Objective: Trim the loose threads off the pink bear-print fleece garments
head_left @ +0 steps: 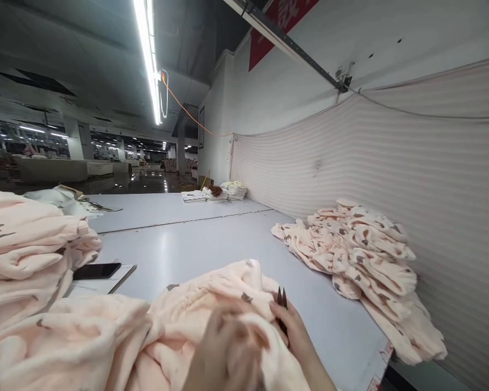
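A pale pink fleece garment (212,296) with small brown prints lies bunched on the grey table (195,239) right in front of me. My left hand (228,353) rests on it at the bottom middle, blurred by motion, its fingers hard to read. My right hand (295,334) sits just to the right, closed around small thread snips (282,298) whose dark pointed tips stick up above the fingers, touching the fleece.
A tall heap of the same pink garments (24,244) fills the left. Another pile (362,255) lies along the striped fabric wall at the right. A black phone (95,270) rests on a clipboard. White stacks (215,193) sit at the table's far end.
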`<state>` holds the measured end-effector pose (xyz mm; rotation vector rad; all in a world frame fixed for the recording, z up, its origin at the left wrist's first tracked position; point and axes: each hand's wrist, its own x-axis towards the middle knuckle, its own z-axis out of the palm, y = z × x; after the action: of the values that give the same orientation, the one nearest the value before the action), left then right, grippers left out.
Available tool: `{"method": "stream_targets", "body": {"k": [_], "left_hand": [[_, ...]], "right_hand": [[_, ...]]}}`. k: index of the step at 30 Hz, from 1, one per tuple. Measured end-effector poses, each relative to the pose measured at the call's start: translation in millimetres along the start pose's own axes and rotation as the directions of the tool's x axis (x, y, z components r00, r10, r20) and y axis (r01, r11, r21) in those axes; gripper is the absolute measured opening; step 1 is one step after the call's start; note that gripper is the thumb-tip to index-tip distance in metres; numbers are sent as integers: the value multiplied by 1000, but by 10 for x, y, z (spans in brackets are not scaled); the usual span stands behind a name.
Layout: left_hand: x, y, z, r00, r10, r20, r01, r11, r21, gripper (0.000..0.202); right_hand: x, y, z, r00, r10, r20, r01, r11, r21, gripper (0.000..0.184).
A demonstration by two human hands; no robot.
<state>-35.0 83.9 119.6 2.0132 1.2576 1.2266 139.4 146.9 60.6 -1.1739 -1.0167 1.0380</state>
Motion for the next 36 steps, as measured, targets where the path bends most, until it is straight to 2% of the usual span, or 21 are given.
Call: {"method": "stream_targets", "body": {"k": [2, 4, 7, 8, 10, 12, 14, 15, 17, 19, 22, 24, 27, 29, 30, 33, 36], "left_hand": [[302, -41, -25, 999, -14, -33, 16, 999, 38, 21], [486, -74, 6, 997, -81, 20, 79, 993, 93, 24], [501, -112, 112, 973, -167, 161, 133, 970, 203, 7], [454, -125, 145, 969, -161, 188, 115, 966, 231, 9], [332, -157, 196, 980, -73, 188, 22, 966, 258, 15], [216, -200, 232, 984, 99, 147, -136, 954, 268, 16], [137, -255, 276, 946, 285, 154, -317, 911, 263, 23], [112, -286, 306, 920, 340, 195, -382, 888, 256, 28], [82, -343, 379, 886, 334, 323, -421, 870, 257, 30], [70, -379, 449, 887, 224, 403, -361, 882, 304, 26], [78, -348, 495, 919, 91, 385, -241, 900, 363, 20], [104, -272, 479, 931, -33, 362, -111, 923, 369, 21], [159, -147, 434, 909, -203, 364, 78, 940, 331, 14], [185, -110, 422, 906, -203, 372, 89, 950, 301, 6], [191, -111, 425, 909, -190, 371, 84, 956, 282, 10], [175, -157, 455, 918, -191, 348, 119, 969, 217, 15], [138, -200, 478, 944, -167, 284, 95, 963, 251, 14]], "right_hand": [[-259, 65, 29, 997, 29, 66, -41, 981, 189, 46], [-448, 126, 77, 992, 69, 107, -100, 940, 325, 42], [-590, 185, 63, 992, 97, 76, -116, 941, 317, 41], [-601, 187, 21, 995, 92, 39, -100, 952, 288, 42], [-570, 158, -104, 996, 56, -74, -39, 975, 217, 42], [-473, 97, -239, 981, 2, -194, 24, 990, 136, 38], [-332, 28, -327, 967, -34, -254, 58, 994, 87, 32], [-258, -2, -344, 966, -30, -255, 53, 995, 84, 32], [-133, -49, -327, 973, 12, -229, 14, 994, 110, 30], [-74, -82, -271, 980, 61, -191, -32, 988, 150, 30], [-126, -128, -180, 984, 114, -134, -79, 967, 240, 32], [-213, -160, -135, 986, 132, -97, -97, 948, 302, 34], [-331, -201, -87, 988, 139, -63, -107, 925, 364, 35], [-384, -217, -71, 990, 125, -62, -94, 923, 373, 36], [-406, -223, -69, 993, 98, -65, -69, 934, 349, 35], [-472, -250, -72, 994, -64, -87, 76, 986, 151, 27], [-536, -302, -57, 982, -173, -74, 171, 985, -41, 18]]}}
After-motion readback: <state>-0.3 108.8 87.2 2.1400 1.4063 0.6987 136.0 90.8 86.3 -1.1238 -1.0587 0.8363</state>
